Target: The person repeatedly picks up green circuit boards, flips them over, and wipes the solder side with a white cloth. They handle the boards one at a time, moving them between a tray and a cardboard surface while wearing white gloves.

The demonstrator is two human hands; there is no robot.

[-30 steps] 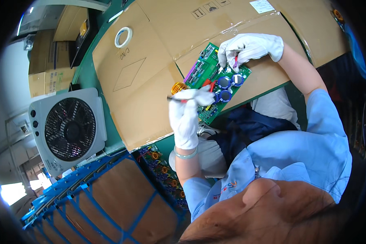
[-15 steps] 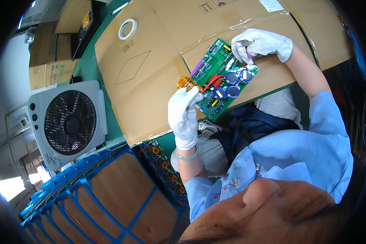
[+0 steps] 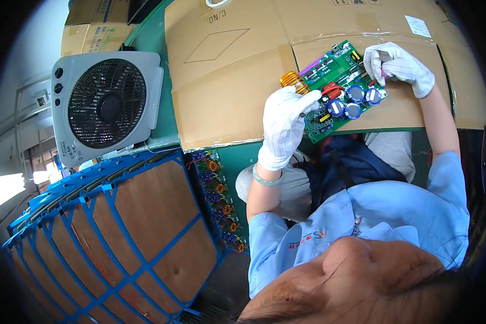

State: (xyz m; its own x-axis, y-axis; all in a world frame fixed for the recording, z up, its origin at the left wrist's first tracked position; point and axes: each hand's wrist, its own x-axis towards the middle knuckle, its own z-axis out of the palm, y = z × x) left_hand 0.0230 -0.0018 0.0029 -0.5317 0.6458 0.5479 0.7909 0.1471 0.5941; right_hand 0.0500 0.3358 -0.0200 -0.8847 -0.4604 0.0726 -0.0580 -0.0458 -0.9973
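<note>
A green circuit board [image 3: 335, 67] lies tilted on the cardboard near its front edge. It carries several blue round capacitors [image 3: 356, 93], a purple strip and a red-orange part [image 3: 333, 93]. My left hand [image 3: 284, 127], in a white glove, is closed at the board's left side, its fingertips on a red wire [image 3: 329, 89]. A copper-wound coil [image 3: 294, 81] sits just beyond these fingers. At the board's right edge my gloved right hand [image 3: 399, 67] is pinched around another red wire [image 3: 372, 83] with a pinkish end; the fingers partly hide it.
Flat cardboard [image 3: 227, 92] covers the green table. A grey box fan [image 3: 108, 105] stands at the left, with cartons [image 3: 94, 35] behind it. A tape roll [image 3: 218, 3] lies at the far edge. Below left are a blue rack with brown panels [image 3: 162, 216] and boards with coils [image 3: 220, 189].
The view has shifted, so the board, fan and both hands appear farther right or higher. Both hands keep their places at the board, the left at the wire beside the coil.
</note>
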